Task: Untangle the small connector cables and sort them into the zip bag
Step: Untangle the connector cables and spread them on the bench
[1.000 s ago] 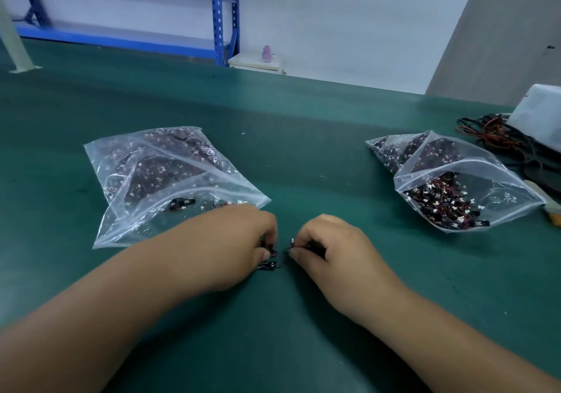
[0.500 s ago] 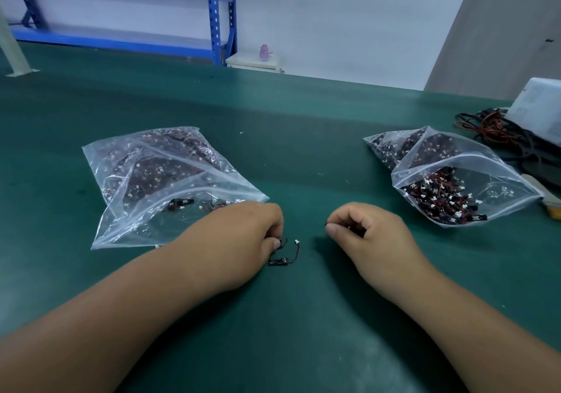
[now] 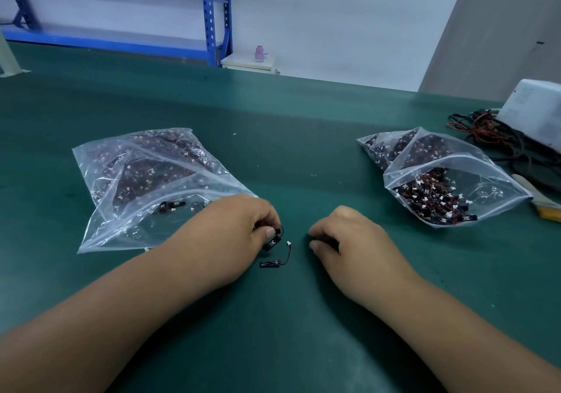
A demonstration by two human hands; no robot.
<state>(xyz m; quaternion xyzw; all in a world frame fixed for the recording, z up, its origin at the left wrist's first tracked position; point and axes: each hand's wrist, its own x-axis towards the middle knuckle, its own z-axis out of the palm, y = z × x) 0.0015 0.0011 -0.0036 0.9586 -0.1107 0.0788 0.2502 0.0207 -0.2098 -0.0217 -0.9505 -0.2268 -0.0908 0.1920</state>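
Head view: we see hands now parted; left hand [image 3: 230, 234] pinches freed cable [image 3: 273, 240] beside left zip bag [image 3: 136, 180], right hand [image 3: 355, 241] pinches second cable [image 3: 329, 240]. Bagging next.

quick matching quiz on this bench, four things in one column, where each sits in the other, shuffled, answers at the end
Things
1. left zip bag
2. right zip bag
3. connector cable
4. white box

Places
A. far right edge, by a heap of wires
B. flat on the green mat, between the left hand and the right hand
C. just beyond the left hand
D. apart, to the right of the right hand

Pairs: 1-C, 2-D, 3-B, 4-A
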